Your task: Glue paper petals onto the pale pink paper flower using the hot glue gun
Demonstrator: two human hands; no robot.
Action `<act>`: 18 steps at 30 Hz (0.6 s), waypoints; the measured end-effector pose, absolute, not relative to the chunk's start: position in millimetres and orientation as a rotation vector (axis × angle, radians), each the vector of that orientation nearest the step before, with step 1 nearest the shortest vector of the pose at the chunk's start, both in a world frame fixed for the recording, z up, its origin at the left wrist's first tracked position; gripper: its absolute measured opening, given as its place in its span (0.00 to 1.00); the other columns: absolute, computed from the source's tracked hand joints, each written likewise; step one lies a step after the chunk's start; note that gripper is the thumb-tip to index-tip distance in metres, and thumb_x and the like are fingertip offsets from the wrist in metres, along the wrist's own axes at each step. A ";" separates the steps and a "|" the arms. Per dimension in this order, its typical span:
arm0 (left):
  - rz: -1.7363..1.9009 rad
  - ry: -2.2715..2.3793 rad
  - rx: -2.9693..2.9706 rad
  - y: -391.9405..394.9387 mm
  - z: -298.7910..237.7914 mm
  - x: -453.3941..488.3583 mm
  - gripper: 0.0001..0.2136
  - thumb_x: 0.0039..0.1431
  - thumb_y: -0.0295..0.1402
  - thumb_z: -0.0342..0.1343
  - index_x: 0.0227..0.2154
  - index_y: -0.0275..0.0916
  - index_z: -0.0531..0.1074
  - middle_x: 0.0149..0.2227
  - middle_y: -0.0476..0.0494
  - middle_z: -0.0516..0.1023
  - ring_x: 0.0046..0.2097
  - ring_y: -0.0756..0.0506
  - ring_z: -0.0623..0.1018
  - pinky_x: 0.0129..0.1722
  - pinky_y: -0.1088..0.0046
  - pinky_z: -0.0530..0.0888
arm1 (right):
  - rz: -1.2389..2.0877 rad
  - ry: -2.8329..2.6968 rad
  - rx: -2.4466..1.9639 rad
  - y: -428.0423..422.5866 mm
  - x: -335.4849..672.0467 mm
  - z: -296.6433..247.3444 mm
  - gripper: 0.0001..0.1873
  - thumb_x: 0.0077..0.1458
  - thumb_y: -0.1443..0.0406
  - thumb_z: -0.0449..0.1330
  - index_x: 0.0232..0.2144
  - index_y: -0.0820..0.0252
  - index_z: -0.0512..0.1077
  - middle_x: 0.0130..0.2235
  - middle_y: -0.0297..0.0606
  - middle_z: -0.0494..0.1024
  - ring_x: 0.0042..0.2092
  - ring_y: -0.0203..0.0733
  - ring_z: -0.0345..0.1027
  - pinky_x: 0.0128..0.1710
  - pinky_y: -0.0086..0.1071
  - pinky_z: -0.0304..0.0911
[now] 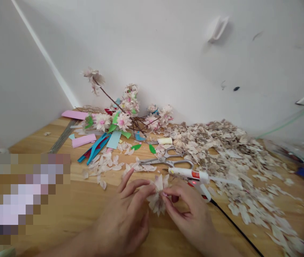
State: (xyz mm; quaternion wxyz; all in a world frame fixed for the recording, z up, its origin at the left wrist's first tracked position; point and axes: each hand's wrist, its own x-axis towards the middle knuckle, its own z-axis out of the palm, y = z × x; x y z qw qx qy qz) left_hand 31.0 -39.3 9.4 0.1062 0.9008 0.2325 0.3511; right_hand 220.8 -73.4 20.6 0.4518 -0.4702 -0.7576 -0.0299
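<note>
Both my hands meet low in the middle of the wooden table (82, 203) around a small pale pink petal flower (157, 200). My left hand (127, 217) pinches the flower's left side with thumb and middle fingers, the forefinger lifted. My right hand (189, 210) pinches its right side with fingertips pressed together. A white hot glue gun (197, 176) lies just behind my right hand, its black cord (234, 228) running to the lower right. Silver scissors (168, 160) lie behind the glue gun.
A bunch of finished pink-white flowers on thin branches (125, 114) leans on the white wall. Coloured paper strips (95, 146) and loose petals (106, 164) lie left of centre. A wide heap of pale petal scraps (234, 157) covers the right side. A blurred patch is at left.
</note>
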 end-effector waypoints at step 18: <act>1.077 0.646 2.580 -39.0 4.6 27.8 0.35 0.47 0.18 0.48 0.59 0.38 0.46 0.48 0.41 0.76 0.58 0.42 0.67 0.64 0.45 0.42 | -0.093 -1.828 -1.199 -73.1 222.7 18.5 0.05 0.53 0.72 0.57 0.31 0.57 0.69 0.22 0.30 0.70 0.24 0.35 0.65 0.24 0.28 0.62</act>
